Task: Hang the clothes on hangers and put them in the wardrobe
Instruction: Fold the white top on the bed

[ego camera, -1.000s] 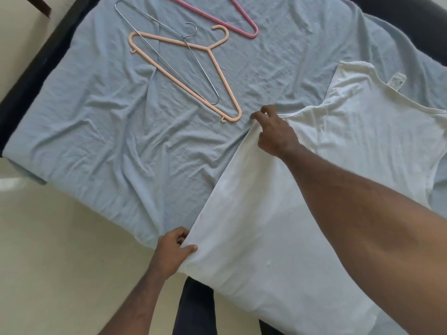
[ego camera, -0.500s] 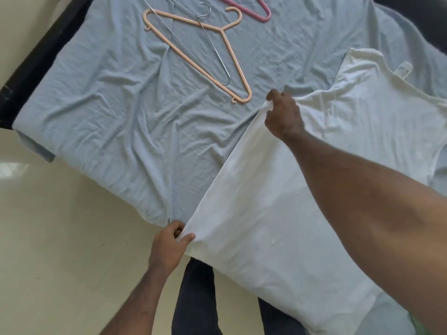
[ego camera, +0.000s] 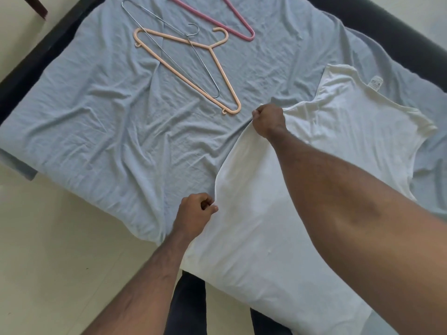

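gripping the white shirt (ego camera: 278, 226) at its left edge with both hands: left hand (ego camera: 196, 213) has its fingers curled on the edge near the hem, right hand (ego camera: 268, 119) fisted on it up by the armhole. since a second ago the left hand has slid up the edge, off the bottom corner; the right has barely moved. shirt lies flat on the bed (ego camera: 108, 129), hem hanging over the side. reads as straightening it out. peach hanger (ego camera: 217, 66), wire hanger (ego camera: 203, 66) and pink hanger (ego camera: 232, 25) untouched, so hanging not started.
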Demonstrator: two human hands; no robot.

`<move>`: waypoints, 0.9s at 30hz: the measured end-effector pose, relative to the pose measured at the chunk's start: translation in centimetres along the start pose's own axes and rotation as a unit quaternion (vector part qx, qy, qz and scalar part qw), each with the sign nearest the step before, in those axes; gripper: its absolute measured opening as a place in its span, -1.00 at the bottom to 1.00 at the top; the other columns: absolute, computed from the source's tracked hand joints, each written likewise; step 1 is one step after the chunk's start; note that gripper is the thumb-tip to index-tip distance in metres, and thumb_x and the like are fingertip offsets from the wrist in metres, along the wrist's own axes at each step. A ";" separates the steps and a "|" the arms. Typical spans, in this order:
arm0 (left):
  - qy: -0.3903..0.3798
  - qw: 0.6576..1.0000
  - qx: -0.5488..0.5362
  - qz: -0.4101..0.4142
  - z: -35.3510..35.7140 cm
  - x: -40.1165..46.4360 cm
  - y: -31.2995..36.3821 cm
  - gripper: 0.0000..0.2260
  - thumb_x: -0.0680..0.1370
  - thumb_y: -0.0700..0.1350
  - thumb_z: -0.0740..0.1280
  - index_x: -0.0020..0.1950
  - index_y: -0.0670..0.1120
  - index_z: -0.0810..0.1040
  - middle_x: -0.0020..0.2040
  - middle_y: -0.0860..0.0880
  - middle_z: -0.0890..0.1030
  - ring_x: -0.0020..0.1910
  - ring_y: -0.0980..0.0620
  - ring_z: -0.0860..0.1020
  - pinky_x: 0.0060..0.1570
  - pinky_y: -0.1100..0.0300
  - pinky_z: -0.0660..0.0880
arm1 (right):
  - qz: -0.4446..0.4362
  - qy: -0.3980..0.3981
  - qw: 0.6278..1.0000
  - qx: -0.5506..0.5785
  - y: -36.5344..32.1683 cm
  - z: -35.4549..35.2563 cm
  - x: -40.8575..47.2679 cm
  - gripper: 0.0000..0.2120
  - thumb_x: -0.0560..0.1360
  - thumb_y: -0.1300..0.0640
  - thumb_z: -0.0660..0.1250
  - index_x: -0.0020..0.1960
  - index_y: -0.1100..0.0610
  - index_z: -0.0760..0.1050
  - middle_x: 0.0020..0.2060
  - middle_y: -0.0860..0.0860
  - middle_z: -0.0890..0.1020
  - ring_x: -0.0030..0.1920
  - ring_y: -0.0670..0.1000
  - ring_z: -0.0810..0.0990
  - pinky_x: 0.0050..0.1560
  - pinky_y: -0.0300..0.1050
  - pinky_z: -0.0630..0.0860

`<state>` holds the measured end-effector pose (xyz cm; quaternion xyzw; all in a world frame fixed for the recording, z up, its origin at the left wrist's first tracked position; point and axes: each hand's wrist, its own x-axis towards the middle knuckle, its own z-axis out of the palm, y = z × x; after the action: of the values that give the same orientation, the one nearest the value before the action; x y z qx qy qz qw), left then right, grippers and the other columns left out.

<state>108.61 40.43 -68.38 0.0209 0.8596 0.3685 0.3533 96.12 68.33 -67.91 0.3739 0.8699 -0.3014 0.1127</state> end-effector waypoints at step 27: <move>-0.049 0.958 0.270 0.082 16.1 -10.3 3.7 -0.80 0.54 0.05 0.37 0.06 -0.03 0.54 -0.03 0.05 0.59 -0.01 -0.04 0.56 0.00 0.04 0.50 | 0.017 -0.017 0.994 0.106 19.6 -3.0 -13.5 -0.37 0.42 0.24 0.46 0.42 -0.06 0.37 0.28 0.05 0.34 0.03 -0.01 0.43 0.05 -0.17 0.47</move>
<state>125.52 50.07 -67.57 0.2039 0.9041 0.1488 0.3447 119.67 72.85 -68.41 0.3931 0.8247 -0.3959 0.0923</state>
